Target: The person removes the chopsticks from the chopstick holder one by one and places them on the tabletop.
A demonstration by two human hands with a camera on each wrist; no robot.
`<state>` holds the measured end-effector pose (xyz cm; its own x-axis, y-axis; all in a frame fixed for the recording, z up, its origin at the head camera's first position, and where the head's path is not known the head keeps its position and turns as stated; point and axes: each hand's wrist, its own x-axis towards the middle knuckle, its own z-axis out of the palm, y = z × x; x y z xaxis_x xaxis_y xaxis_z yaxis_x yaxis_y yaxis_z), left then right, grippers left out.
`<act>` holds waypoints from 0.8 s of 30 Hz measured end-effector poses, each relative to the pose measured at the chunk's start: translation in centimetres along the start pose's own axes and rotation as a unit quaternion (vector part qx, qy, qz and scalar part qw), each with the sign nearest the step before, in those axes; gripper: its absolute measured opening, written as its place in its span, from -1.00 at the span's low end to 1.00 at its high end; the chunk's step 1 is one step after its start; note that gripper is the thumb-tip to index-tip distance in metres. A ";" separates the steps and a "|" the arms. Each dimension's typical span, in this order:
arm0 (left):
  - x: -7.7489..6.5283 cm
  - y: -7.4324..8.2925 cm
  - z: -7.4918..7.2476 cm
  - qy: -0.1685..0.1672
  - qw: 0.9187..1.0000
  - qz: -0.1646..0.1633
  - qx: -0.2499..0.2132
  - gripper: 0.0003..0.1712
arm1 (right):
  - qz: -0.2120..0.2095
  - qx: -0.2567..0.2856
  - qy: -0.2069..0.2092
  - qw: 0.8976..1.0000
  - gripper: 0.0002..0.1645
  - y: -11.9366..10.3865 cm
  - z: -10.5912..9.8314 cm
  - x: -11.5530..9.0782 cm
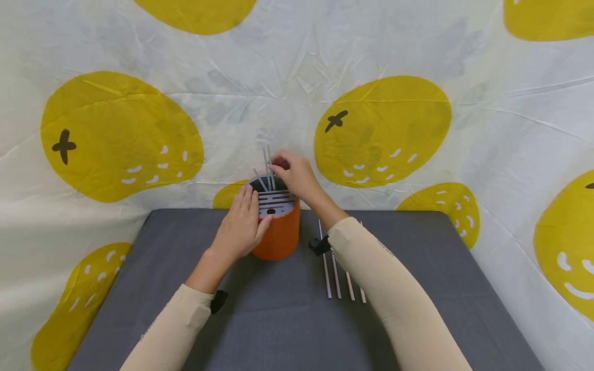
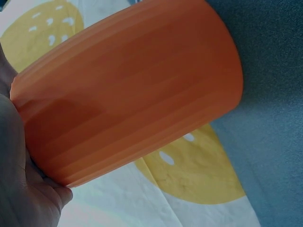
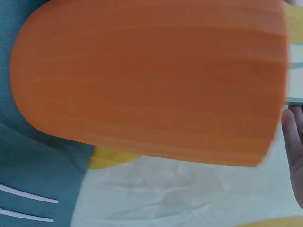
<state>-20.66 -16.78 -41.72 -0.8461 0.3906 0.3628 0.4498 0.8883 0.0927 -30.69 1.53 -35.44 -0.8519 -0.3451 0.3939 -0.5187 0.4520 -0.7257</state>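
Observation:
An orange, round utensil holder [image 1: 278, 239] with a grey slotted top [image 1: 278, 197] stands at the far side of the table. My left hand [image 1: 238, 224] rests along its left rim, fingers straight and thumb at the front edge. In the left wrist view, that hand [image 2: 28, 175] lies against the top end of the orange wall [image 2: 132, 90]. Several thin metal chopsticks [image 1: 266, 162] stick up from the open rear part of the holder. Above that opening, my right hand [image 1: 292, 172] pinches one chopstick [image 1: 273, 181] between thumb and fingers. Its lower end is hidden inside.
Several more chopsticks [image 1: 327, 275] lie side by side on the dark grey table [image 1: 278, 330], partly under the right forearm. Close behind the table's far edge hangs a white cloth [image 1: 260, 67] with yellow fruit prints.

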 end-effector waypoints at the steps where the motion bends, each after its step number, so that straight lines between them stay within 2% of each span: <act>1: 0.0 0.0 0.0 0.000 1.000 -0.001 0.001 -0.17 | 0.002 0.018 0.009 1.000 -0.82 -0.2 -0.3 0.0; 5: -0.1 0.0 0.0 0.001 1.000 -0.003 -0.003 -0.16 | -0.006 0.102 0.050 0.993 -0.83 -0.7 -1.8 0.2; 12: -0.1 -0.1 0.1 -0.003 1.000 -0.005 -0.008 -0.15 | -0.035 0.200 0.130 0.971 -0.80 -1.6 -4.8 0.3; 16: -0.2 -0.1 0.0 -0.004 1.000 -0.009 -0.011 -0.16 | -0.047 0.247 0.165 0.954 -0.80 -2.4 -7.0 0.0; 21: -0.2 -0.3 -0.1 -0.007 1.000 -0.010 -0.014 -0.16 | -0.057 0.290 0.204 0.933 -0.88 -3.1 -9.8 -0.8; 24: -0.2 -0.3 0.0 -0.009 1.000 -0.010 -0.013 -0.15 | -0.053 0.295 0.217 0.929 -0.88 -3.0 -11.1 -1.4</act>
<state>-20.64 -17.08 -41.81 -0.8604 0.3769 0.3432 0.4392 0.8898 0.1239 -28.76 9.80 -27.56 -0.8136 0.0606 0.5782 -0.5805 -0.1394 -0.8022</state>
